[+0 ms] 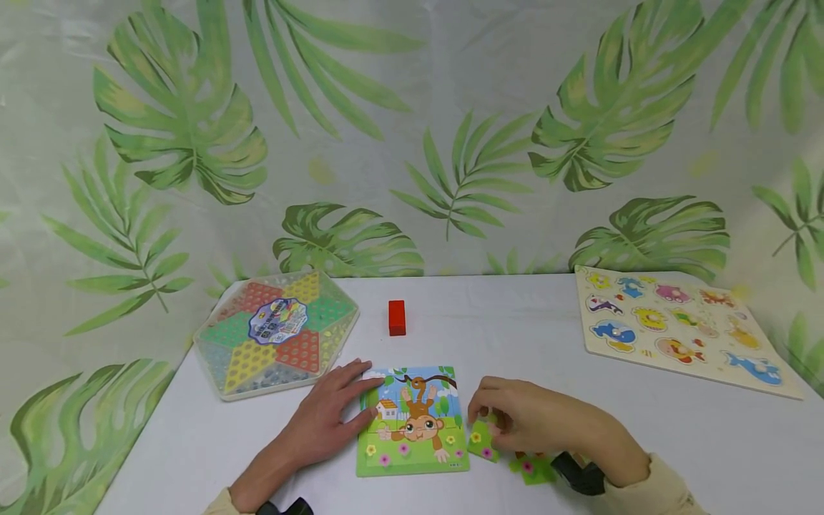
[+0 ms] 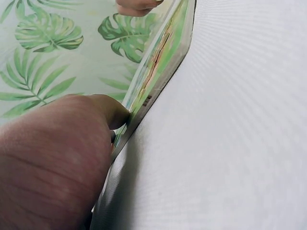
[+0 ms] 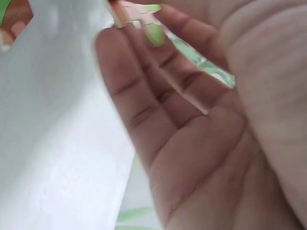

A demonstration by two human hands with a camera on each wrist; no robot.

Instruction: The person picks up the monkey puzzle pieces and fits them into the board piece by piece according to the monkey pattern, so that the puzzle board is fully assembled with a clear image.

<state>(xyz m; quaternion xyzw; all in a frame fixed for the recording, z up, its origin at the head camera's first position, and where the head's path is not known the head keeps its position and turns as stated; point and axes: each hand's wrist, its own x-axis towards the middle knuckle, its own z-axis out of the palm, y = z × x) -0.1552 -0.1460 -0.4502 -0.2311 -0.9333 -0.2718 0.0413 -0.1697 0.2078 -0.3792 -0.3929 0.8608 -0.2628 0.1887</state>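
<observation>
A square monkey puzzle (image 1: 418,422) lies on the white table, its picture showing a monkey hanging upside down beside a small house. My left hand (image 1: 337,408) rests at its left side, fingers spread over the left edge; in the left wrist view the thumb (image 2: 112,110) touches the board's rim. To the right of the board, my right hand (image 1: 521,415) pinches a green puzzle piece (image 1: 481,438) with a yellow and a pink flower. Under that hand, another green puzzle piece (image 1: 531,468) lies partly hidden. Curled fingers (image 3: 120,62) hide much of the held piece in the right wrist view.
A hexagonal Chinese checkers set (image 1: 277,332) lies at the back left, close to my left hand. Behind the puzzle stands a red block (image 1: 397,317). At the back right is a wooden sea-animal peg board (image 1: 682,329). A leaf-patterned curtain (image 1: 463,143) hangs behind the table.
</observation>
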